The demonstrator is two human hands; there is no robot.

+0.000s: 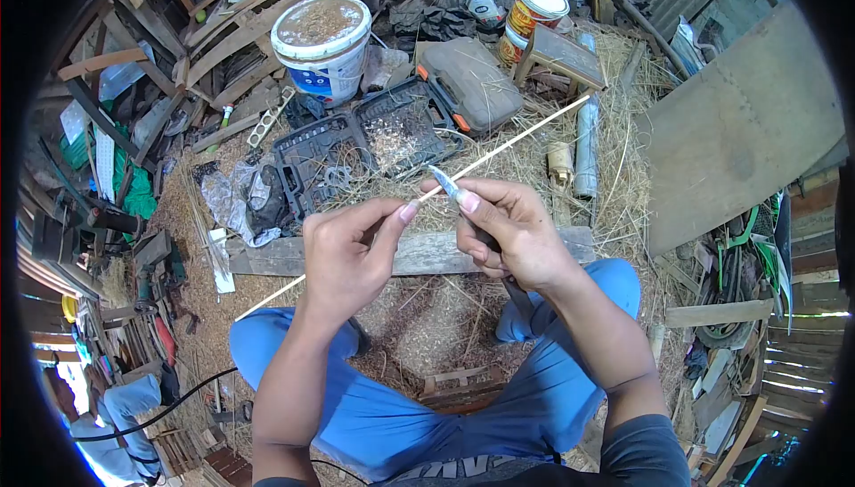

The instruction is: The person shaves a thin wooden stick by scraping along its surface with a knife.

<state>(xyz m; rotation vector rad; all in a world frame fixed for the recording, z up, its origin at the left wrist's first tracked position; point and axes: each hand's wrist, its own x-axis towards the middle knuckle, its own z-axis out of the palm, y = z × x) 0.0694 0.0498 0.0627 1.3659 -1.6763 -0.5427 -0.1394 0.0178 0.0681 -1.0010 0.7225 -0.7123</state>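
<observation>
My left hand point(352, 251) pinches a long, thin, pale wooden stick point(525, 133) between thumb and fingers. The stick slants across in front of me, from above my left knee up to the far right. My right hand point(521, 233) grips a knife point(444, 183), its thumb near the base of the blade. The blade points up and to the left and lies against or just over the stick, close to my left fingertips. A dark handle end point(517, 295) shows below my right palm; the rest is hidden by the fingers.
A weathered plank point(436, 253) lies just beyond my knees. Past it are an open black tool case point(312, 162), a closed grey case point(472, 86), a white bucket point(321, 73), paint cans point(541, 1) and a grey pipe point(587, 144). Straw and shavings cover the ground.
</observation>
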